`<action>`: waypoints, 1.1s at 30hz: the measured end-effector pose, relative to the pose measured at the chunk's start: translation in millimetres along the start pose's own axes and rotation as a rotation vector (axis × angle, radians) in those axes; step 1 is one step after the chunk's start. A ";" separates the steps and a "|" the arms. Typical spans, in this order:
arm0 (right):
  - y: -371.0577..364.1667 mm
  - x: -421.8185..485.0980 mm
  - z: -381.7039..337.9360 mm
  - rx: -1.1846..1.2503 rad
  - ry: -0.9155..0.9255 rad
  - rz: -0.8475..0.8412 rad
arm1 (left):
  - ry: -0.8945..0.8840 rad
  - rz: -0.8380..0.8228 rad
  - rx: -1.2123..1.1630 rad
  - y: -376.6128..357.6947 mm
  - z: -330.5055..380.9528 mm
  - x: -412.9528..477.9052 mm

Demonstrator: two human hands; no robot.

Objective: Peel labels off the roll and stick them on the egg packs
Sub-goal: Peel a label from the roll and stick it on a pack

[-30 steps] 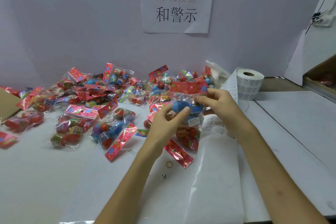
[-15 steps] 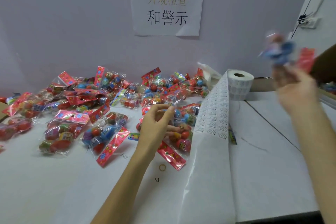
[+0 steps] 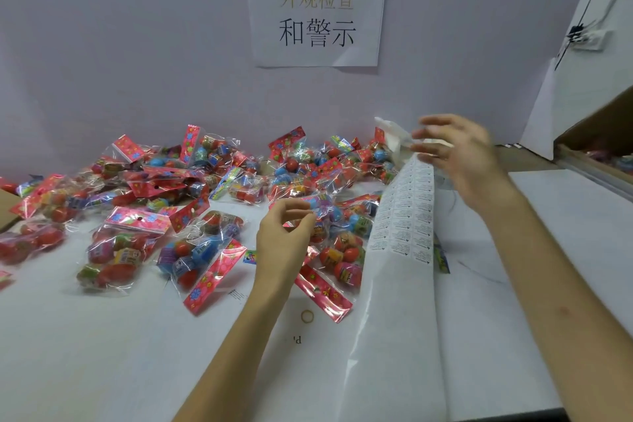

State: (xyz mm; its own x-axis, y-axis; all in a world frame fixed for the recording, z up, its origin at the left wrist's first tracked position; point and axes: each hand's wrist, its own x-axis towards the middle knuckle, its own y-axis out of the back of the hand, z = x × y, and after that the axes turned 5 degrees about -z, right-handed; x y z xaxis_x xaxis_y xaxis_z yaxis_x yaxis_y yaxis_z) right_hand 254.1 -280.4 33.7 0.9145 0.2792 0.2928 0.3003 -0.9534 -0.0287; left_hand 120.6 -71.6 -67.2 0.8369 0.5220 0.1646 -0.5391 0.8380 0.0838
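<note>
Our left hand [image 3: 284, 236] hovers loosely curled and empty over crinkly clear egg packs [image 3: 212, 247] with red flowered headers, while our blurred right hand [image 3: 459, 154], fingers spread, hangs over the far end of the papery label strip [image 3: 404, 216] on the smooth white worktop [image 3: 68, 336].
</note>
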 end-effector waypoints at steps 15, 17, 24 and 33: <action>-103.3 -22.8 94.2 -0.821 -0.126 -0.245 | 0.051 0.003 0.008 0.1 2.0 -1.5; -100.2 -25.5 92.4 -0.677 -0.084 -0.214 | 0.028 0.012 -0.001 0.5 2.2 -2.0; -83.0 -17.6 77.0 -0.069 -0.115 -0.003 | 0.011 0.053 -0.077 3.8 2.3 2.0; -86.5 -25.2 63.0 0.542 -0.289 -0.158 | 0.095 -0.187 -0.216 -1.6 7.7 -2.8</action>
State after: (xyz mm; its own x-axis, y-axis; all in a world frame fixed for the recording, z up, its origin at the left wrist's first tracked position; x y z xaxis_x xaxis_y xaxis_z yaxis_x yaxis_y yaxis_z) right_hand 222.2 -197.8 -31.4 0.8615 0.5036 0.0655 0.4631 -0.7263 -0.5080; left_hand 118.3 -75.6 -60.2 0.9305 0.3591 0.0725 -0.3505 0.9302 -0.1090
